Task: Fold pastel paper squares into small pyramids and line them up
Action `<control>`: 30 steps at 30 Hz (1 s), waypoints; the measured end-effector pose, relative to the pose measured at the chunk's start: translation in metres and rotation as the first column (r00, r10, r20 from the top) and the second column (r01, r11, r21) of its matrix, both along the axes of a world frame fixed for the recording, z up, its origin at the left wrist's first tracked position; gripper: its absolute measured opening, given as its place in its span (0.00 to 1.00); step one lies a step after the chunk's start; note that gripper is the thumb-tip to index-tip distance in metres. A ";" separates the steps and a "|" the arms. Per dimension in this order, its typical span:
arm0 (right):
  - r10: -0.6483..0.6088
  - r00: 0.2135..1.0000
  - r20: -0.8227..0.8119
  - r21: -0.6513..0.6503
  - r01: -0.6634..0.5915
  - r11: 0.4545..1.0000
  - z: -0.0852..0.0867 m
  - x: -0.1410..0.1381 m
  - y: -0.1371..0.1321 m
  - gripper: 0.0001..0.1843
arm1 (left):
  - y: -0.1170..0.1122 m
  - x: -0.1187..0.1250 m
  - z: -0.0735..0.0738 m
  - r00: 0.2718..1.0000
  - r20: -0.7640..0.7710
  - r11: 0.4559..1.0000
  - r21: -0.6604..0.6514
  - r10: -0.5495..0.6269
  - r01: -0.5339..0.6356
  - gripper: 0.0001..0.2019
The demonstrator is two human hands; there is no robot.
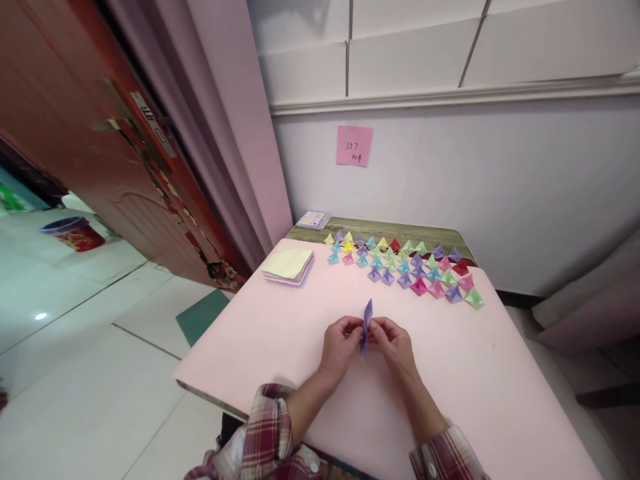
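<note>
Between my two hands a folded purple origami paper (369, 312) stands nearly edge-on above the pink table cover. My left hand (342, 345) pinches it from the left with thumb and fingers. From the other side my right hand (393, 341) grips its right face, thumb uppermost. The fingertips behind the paper are partly hidden. Beyond the hands, rows of small folded paper shapes (419, 287) in purple, green, pink, blue, yellow and red stand on the table. Back left lies a stack of square paper sheets (289, 265), pale yellow on top.
The pink-covered table (250, 360) meets a white wall bearing a pink note (355, 146). A small printed packet (314, 220) lies at its back left corner. On the left are a purple curtain (235, 120), a red-brown door (125, 167) and a bucket (75, 233) on the floor.
</note>
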State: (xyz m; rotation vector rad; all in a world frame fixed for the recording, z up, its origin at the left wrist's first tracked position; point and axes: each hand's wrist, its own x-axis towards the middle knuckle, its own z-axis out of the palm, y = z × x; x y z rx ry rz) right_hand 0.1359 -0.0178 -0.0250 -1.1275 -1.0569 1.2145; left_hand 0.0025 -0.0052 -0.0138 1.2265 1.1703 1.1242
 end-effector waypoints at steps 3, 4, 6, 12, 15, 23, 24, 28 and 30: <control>0.011 0.999 -0.033 -0.027 -0.012 1.000 0.001 0.001 0.000 0.18 | 0.000 0.000 0.002 0.999 0.049 0.999 -0.045 -0.001 0.003 0.09; 0.012 0.999 -0.035 -0.028 -0.013 1.000 0.000 0.001 0.000 0.18 | 0.000 0.000 0.003 0.998 0.069 0.998 -0.065 0.000 0.004 0.10; 0.014 0.999 -0.040 -0.025 -0.015 1.000 -0.001 0.001 0.000 0.18 | -0.001 0.001 0.005 0.994 0.106 0.995 -0.101 0.014 -0.004 0.10; 0.034 0.996 -0.084 -0.042 -0.038 0.998 -0.005 0.002 0.003 0.17 | -0.001 0.000 0.008 0.983 0.184 0.988 -0.150 0.006 0.023 0.10; 0.042 0.996 -0.083 -0.048 -0.046 0.998 -0.004 0.002 0.003 0.18 | -0.001 -0.002 0.007 0.983 0.183 0.988 -0.151 -0.004 0.032 0.11; 0.008 0.999 0.047 0.005 -0.008 1.000 -0.003 0.001 0.000 0.15 | 0.000 -0.001 0.001 0.994 0.113 0.993 -0.115 0.011 0.002 0.14; -0.009 0.995 0.096 0.023 0.007 1.000 -0.003 0.000 -0.001 0.15 | 0.000 0.000 0.000 0.995 0.098 0.994 -0.106 0.024 -0.014 0.14; -0.108 0.939 0.328 0.136 0.066 0.988 -0.002 -0.003 -0.004 0.13 | 0.003 0.002 -0.004 0.995 0.019 0.995 -0.032 0.094 -0.094 0.09; -0.171 0.880 0.443 0.218 0.079 0.973 -0.003 -0.005 -0.005 0.11 | 0.003 0.002 -0.007 0.993 -0.021 0.994 0.003 0.113 -0.113 0.08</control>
